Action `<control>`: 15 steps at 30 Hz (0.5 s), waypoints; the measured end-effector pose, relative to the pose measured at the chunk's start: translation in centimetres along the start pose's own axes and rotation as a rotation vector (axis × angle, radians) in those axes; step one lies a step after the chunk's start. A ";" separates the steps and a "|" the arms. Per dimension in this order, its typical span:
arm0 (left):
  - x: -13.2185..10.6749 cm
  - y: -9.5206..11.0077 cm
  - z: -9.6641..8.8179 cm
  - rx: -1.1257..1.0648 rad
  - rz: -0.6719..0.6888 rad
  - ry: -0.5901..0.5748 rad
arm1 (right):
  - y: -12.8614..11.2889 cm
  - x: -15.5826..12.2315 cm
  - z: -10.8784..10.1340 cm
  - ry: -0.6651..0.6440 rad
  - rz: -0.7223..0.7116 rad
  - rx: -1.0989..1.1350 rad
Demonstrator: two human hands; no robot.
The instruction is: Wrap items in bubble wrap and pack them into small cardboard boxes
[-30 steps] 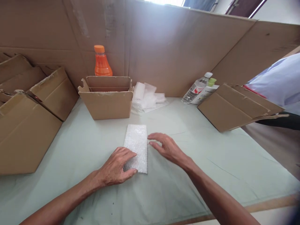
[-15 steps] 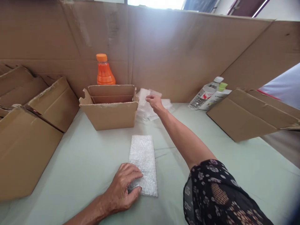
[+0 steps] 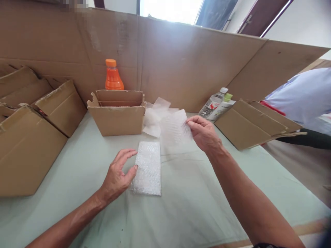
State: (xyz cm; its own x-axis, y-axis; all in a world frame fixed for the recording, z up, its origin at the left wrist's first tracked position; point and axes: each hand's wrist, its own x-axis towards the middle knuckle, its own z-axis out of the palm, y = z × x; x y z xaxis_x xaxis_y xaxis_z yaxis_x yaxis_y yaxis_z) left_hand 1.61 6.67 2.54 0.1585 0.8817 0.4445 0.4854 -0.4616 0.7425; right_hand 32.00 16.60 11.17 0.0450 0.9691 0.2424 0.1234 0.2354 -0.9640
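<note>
Between the fingers and thumb of my right hand (image 3: 205, 132) is the edge of a clear bubble wrap bag (image 3: 173, 128), lifted off the table and slightly blurred. Behind it lie several more thin translucent bags (image 3: 152, 119) in a loose pile. A flat, stacked piece of bubble wrap (image 3: 148, 168) rests lengthwise on the table in front of me. My left hand (image 3: 120, 170) is at its left edge, fingers and thumb apart, holding nothing. Whether the fingertips touch the wrap I cannot tell.
A small open cardboard box (image 3: 119, 120) stands at the back, an orange bottle (image 3: 113, 75) behind it. Larger open boxes (image 3: 31, 148) fill the left. On the right are a clear bottle (image 3: 212, 103) and a tilted box (image 3: 248, 124). Beyond it, a person's pale clothing (image 3: 305, 93) shows.
My right hand has drawn a bubble wrap bag off the back pile, toward me and right. My left hand has lifted off the flat bubble wrap to its left edge and opened. The view has shifted.
</note>
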 end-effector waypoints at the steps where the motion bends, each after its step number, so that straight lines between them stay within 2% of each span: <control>1: 0.5 0.6 -0.4 -0.001 0.008 -0.001 | -0.7 -0.8 -0.2 0.000 -0.007 -0.008; 4: 1.8 2.1 -0.7 -0.086 0.019 -0.019 | -3.1 -3.1 -0.5 -0.023 -0.063 0.021; 7: 2.3 3.2 0.2 -0.429 -0.041 -0.134 | -4.7 -5.2 -0.2 -0.176 -0.091 0.076; 9: 2.0 3.9 1.3 -0.724 -0.151 -0.276 | -4.9 -6.6 0.5 -0.319 -0.104 0.030; 11: 1.2 4.5 2.2 -0.899 -0.313 -0.390 | -4.5 -7.7 1.2 -0.382 -0.182 -0.120; 13: 0.2 4.7 2.5 -0.934 -0.476 -0.415 | -3.9 -8.7 1.8 -0.356 -0.315 -0.317; 15: -0.6 4.3 2.1 -0.903 -0.609 -0.376 | -3.1 -9.3 2.2 -0.316 -0.431 -0.487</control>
State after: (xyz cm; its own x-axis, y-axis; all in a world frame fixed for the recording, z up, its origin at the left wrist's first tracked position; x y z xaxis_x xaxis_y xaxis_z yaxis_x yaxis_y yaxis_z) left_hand 5.40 4.31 4.42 0.4296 0.8857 -0.1758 -0.1990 0.2828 0.9383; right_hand 28.99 7.07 11.63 -0.3873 0.7895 0.4762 0.4964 0.6138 -0.6139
